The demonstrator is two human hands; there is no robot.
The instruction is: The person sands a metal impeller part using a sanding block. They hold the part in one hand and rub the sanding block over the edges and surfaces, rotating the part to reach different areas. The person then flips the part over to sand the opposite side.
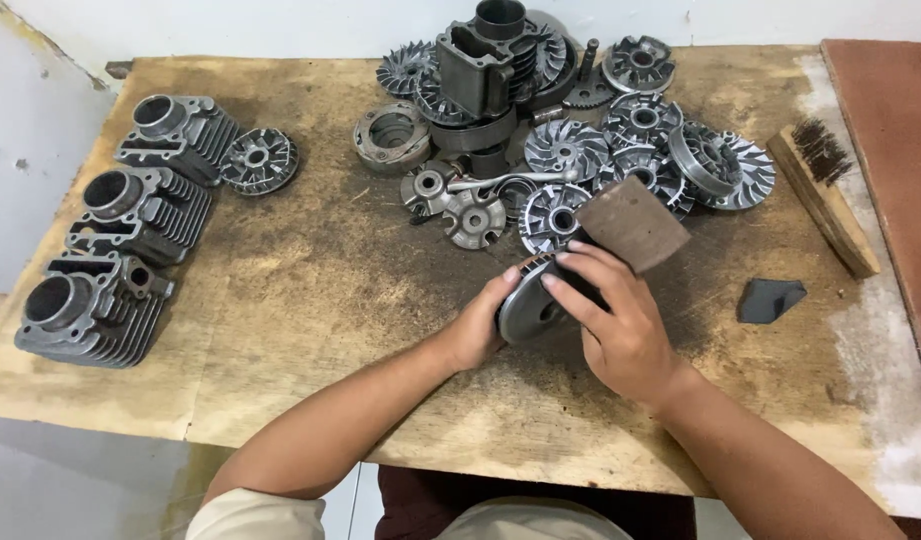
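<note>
At the counter's middle we see the round metal pulley disc tilted on edge between both hands. Our left hand clasps its left rim; our right hand, to its right, pinches a brown sanding block just above the disc.
</note>
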